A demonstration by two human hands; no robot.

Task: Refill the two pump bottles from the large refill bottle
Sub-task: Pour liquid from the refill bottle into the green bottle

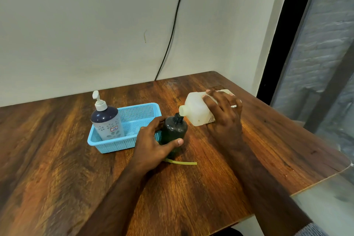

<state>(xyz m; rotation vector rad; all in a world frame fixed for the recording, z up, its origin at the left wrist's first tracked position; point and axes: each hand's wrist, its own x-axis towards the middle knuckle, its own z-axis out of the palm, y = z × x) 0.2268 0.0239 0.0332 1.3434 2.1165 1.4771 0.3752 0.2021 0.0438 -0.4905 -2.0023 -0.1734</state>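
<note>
My left hand (153, 145) grips a dark round pump bottle (175, 130) that stands upright on the wooden table, its pump head off and its neck open. My right hand (224, 113) holds the large white refill bottle (197, 110) tilted on its side, its uncapped spout touching the dark bottle's neck. A second pump bottle (107, 122), pale with a floral print, dark top and white pump, stands in the left end of a blue basket (141, 115). A yellowish pump tube (183, 163) lies on the table just in front of the dark bottle, partly hidden by my left hand.
The wooden table (76, 168) meets a pale wall at the back, where a black cable (172, 30) hangs down. The table's right edge runs beside a dark-framed window (316, 63). A glass surface (325, 197) adjoins the near right corner.
</note>
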